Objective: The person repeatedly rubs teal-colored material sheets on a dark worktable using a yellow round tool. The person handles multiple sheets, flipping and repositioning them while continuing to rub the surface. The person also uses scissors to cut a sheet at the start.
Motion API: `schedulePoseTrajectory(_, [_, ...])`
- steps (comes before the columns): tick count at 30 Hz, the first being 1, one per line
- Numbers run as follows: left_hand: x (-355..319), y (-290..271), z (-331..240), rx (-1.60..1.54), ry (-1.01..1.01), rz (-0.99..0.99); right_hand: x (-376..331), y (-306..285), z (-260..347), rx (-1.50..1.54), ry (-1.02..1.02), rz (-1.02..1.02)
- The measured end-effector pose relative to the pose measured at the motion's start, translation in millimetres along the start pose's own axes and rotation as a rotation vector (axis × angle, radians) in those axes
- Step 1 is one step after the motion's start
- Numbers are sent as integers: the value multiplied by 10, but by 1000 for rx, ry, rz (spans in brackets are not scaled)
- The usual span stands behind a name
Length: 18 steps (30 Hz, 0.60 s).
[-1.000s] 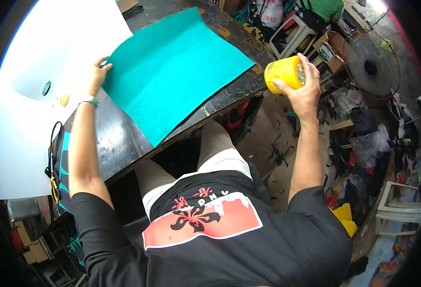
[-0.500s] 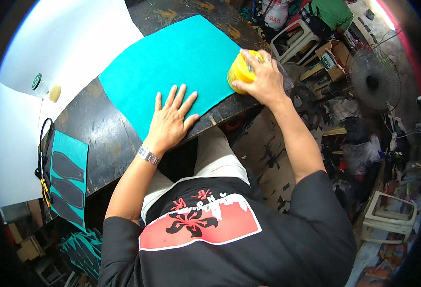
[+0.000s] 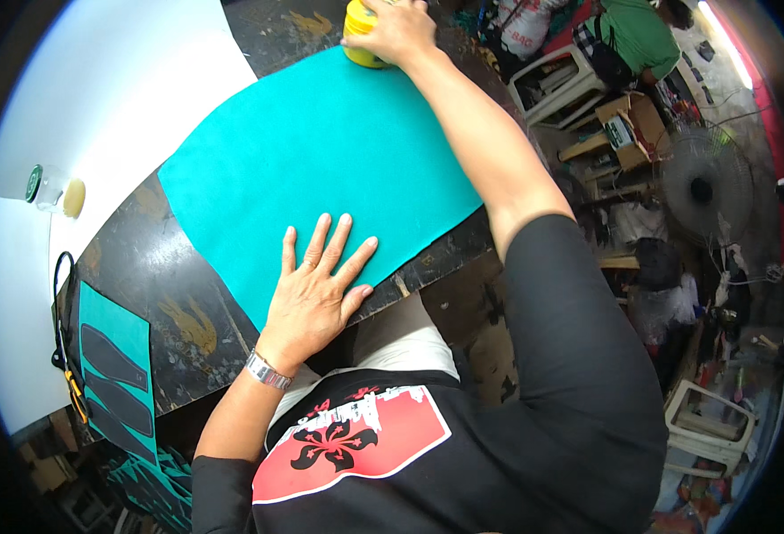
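A large teal sheet (image 3: 312,151) lies flat on the dark, worn table (image 3: 134,236). My left hand (image 3: 312,289), with a metal watch at the wrist, rests flat on the sheet's near part, fingers spread. Stretched out to the far edge, my right hand (image 3: 398,34) grips a yellow can (image 3: 362,53) at the sheet's far corner. The can's top is partly hidden by the fingers and the picture's edge. Left of the big sheet lies a smaller teal piece (image 3: 114,307) with dark sole-shaped outlines on it.
A white sheet (image 3: 134,80) covers the table's left side, bearing a glass jar (image 3: 52,189) with a green lid. Yellow-handled scissors (image 3: 75,392) lie by the small piece. Teal scraps (image 3: 156,485) are piled below. At right are a fan (image 3: 702,189), stools (image 3: 557,84) and a person in green (image 3: 637,36).
My right hand has carried the yellow can from the sheet's right corner to its far corner, reaching forward. My left hand stays spread on the sheet. The view has shifted slightly.
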<state>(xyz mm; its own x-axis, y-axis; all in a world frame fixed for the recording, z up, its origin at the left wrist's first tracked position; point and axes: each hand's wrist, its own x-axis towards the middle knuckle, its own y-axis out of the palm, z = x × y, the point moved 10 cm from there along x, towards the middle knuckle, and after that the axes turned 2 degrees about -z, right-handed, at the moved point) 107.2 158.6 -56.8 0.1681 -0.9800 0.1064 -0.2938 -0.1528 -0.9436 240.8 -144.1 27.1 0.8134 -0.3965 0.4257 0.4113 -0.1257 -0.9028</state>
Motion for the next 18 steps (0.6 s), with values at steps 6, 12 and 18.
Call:
schedulePoseTrajectory(6, [-63,-4,17,-2,18,-101,176,27,77,-50,-43,129])
schedulePoseTrajectory(12, [-47,-29,152,-80,36,-90,-1238,-503,-441,-71,-65,-65])
schedulePoseTrajectory(18, [-337,-330,1406,282,-179,-119,-2073,-970,-57,-90,-12,-144])
